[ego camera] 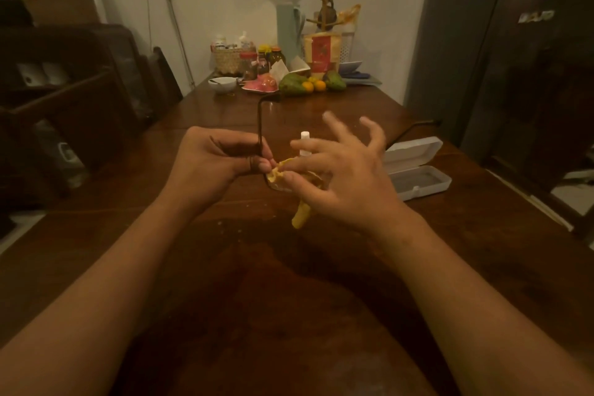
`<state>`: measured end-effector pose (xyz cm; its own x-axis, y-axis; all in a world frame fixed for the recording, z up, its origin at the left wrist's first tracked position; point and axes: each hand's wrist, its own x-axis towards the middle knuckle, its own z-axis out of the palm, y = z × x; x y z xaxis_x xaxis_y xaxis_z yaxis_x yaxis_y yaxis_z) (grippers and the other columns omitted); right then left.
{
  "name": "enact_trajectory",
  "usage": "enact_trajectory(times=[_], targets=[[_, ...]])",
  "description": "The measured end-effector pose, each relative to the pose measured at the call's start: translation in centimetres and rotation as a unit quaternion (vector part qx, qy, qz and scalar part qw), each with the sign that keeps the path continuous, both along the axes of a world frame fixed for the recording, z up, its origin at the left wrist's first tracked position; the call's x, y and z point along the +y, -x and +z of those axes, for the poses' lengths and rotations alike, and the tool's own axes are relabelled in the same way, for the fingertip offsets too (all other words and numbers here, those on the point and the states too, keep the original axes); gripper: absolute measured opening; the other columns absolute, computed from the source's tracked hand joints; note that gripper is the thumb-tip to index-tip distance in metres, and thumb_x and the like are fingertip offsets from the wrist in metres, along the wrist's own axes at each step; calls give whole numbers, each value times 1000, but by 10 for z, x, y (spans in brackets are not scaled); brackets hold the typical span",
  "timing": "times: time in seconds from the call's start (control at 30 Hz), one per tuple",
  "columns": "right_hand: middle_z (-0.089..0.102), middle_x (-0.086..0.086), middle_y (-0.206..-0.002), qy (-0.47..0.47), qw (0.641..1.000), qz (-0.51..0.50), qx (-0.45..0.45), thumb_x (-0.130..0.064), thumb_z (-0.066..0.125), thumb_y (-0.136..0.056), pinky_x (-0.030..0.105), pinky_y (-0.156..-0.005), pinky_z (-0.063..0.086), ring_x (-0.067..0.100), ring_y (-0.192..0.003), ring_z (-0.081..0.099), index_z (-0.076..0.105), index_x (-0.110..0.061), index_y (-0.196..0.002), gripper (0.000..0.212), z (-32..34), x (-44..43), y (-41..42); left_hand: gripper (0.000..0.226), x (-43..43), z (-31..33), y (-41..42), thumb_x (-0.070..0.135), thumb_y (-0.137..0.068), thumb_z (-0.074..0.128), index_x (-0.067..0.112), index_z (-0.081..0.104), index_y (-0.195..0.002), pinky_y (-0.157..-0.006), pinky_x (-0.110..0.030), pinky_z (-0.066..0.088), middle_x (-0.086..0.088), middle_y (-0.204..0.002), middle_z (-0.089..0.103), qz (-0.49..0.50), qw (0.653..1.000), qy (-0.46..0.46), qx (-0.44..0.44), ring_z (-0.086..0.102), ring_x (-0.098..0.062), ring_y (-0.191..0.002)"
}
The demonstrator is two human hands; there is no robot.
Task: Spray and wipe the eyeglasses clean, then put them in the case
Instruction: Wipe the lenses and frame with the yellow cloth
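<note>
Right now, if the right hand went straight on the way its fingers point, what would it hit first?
Probably the white spray bottle, standing just beyond the right hand, which pinches the yellow cloth. Depth is unclear from one view, so it could slip past.

Left grip (pixel 218 161) curled; right grip (pixel 340 177) pinched, fingers (pixel 375 133) splayed

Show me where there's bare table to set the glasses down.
Widest bare tabletop: near you, below the left hand holding the eyeglasses and right hand pinching the yellow cloth. A free strip runs between spray bottle and fruit. Crowded: far end with jars and bowl; the open eyeglass case fills the right.
</note>
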<state>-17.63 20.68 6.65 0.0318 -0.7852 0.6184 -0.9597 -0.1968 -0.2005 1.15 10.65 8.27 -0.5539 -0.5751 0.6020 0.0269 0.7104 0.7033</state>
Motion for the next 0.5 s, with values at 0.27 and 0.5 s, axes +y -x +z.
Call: enact_trajectory(times=[0.27,0.5], targets=[[56,-10,-124,40,999,5,-15,-49,66,-87,38,-87,23,21,-125,27,78,-38,-99,20,-5,-3,3,14,3,-1,2,19,-69,74,17,75,-83,-77,-30,61,2,-84,77,20,1000,-12,0,75,-16,-83],[67,-13,-102,70,996,51,-20,-40,70,-84,37,-77,30,22,-113,34,78,-29,-101,22,-9,-6,-1,12,5,-1,3,14,-71,76,17,75,-82,-76,-35,61,-1,-84,77,20,1000,-3,9,75,-19,-82]])
